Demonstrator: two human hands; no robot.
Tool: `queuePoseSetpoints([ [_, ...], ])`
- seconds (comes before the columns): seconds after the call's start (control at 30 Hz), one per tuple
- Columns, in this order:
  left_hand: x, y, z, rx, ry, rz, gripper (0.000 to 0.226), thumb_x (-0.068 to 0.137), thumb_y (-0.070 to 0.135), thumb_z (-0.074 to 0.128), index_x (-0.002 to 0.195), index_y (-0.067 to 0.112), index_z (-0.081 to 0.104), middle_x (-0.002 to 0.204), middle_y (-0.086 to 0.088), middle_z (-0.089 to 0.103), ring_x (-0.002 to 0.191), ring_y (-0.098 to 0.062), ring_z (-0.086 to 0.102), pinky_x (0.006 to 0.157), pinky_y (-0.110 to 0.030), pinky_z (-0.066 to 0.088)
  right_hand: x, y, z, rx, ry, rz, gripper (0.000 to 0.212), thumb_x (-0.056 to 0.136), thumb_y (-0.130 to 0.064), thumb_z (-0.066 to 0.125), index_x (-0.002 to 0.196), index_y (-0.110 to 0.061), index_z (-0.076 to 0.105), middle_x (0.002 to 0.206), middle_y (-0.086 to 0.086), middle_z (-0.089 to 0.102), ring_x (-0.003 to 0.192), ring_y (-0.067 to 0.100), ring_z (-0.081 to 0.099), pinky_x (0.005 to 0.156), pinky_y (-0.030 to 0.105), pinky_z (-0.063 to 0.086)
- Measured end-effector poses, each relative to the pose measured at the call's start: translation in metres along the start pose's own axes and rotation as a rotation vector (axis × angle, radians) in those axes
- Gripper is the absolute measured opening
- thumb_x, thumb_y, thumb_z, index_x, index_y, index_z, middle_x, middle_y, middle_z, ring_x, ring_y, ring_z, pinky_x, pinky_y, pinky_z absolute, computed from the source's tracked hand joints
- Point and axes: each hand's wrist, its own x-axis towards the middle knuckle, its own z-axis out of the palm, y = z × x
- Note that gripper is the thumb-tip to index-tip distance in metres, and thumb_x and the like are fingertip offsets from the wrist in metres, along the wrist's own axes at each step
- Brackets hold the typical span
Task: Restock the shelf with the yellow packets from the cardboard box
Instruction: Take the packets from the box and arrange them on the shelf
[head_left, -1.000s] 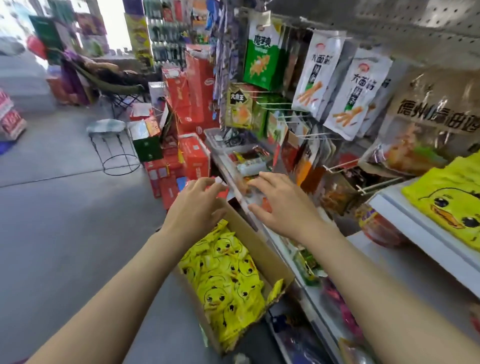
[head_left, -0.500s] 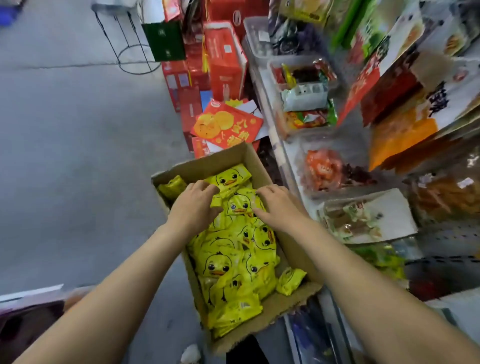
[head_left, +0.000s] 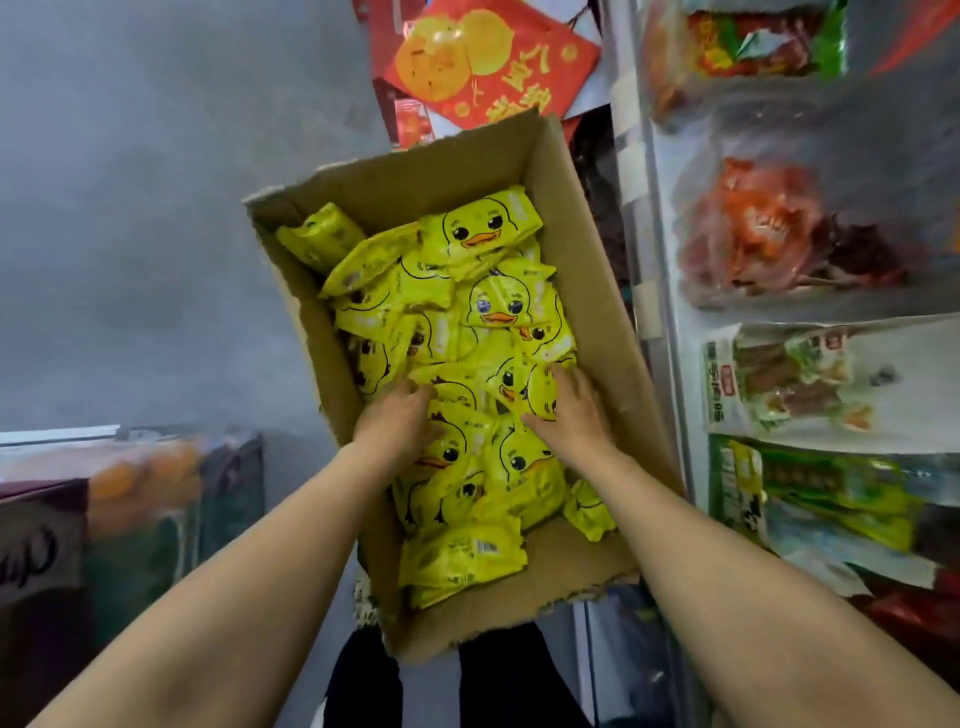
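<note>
Both hands, left (head_left: 400, 421) and right (head_left: 571, 415), lay with fingers loosely spread on the yellow packets (head_left: 483, 364) in the box (head_left: 597, 291), gripping none; the shelf (head_left: 670, 291) stood rightward.

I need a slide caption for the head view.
Both hands reach into the cardboard box of yellow packets.

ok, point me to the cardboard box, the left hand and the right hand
cardboard box (head_left: 587, 249): head view, bare inner right wall.
left hand (head_left: 397, 423): head view, back of the hand, on the packets.
right hand (head_left: 574, 415): head view, back of the hand, on the packets.
</note>
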Motion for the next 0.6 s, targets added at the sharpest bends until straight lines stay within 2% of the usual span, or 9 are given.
queuePoseSetpoints([
  [0.1,0.009,0.002,0.013,0.004,-0.038,0.013,0.061,0.088,0.044,0.065,0.142,0.023,0.042,0.151,-0.007,0.035,0.142,-0.03,0.027,0.104,-0.045,0.042,0.004,0.008,0.01,0.084,0.034,0.045,0.088,0.085,-0.034,0.076,0.153,-0.013,0.025,0.159,0.014,0.023,0.147,0.031,0.021,0.117,0.035,0.02],
  [0.23,0.013,0.004,0.021,0.008,-0.026,-0.01,0.066,0.086,0.044,0.068,0.141,0.02,0.041,0.146,-0.006,0.037,0.132,-0.029,0.04,0.1,-0.04,0.042,0.007,0.012,0.016,0.066,0.097,0.053,0.086,0.083,-0.035,0.077,0.151,-0.014,0.029,0.149,0.017,0.037,0.138,0.034,0.032,0.112,0.037,0.026],
  [0.33,0.017,0.003,0.018,0.026,-0.023,-0.044,0.069,0.082,0.047,0.071,0.139,0.018,0.044,0.142,-0.008,0.042,0.135,-0.03,0.036,0.103,-0.042,0.042,0.01,0.012,0.016,0.085,0.099,0.074,0.089,0.083,-0.037,0.077,0.154,-0.023,0.025,0.141,0.019,0.041,0.132,0.034,0.039,0.108,0.04,0.034],
  [0.43,0.022,0.002,0.008,0.113,-0.048,-0.068,0.063,0.078,0.05,0.074,0.131,0.023,0.053,0.136,-0.005,0.051,0.133,-0.028,0.04,0.1,-0.04,0.04,0.012,0.013,0.013,-0.022,0.07,0.069,0.086,0.086,-0.039,0.073,0.154,-0.025,0.022,0.135,0.017,0.043,0.125,0.035,0.045,0.1,0.041,0.04],
  [0.53,0.023,0.006,-0.001,0.14,-0.102,-0.124,0.05,0.075,0.051,0.076,0.118,0.029,0.064,0.121,-0.001,0.064,0.119,-0.024,0.055,0.095,-0.035,0.041,0.008,0.011,0.013,-0.175,0.127,0.001,0.074,0.086,-0.034,0.074,0.146,-0.02,0.034,0.133,0.015,0.04,0.121,0.035,0.047,0.095,0.041,0.043],
  [0.6,0.022,0.005,-0.004,0.073,-0.147,-0.163,0.047,0.074,0.05,0.078,0.115,0.03,0.068,0.116,0.0,0.068,0.114,-0.023,0.059,0.091,-0.031,0.042,0.008,0.01,0.013,-0.265,0.191,-0.076,0.068,0.083,-0.029,0.077,0.141,-0.02,0.042,0.14,0.015,0.036,0.126,0.034,0.043,0.096,0.042,0.044],
])
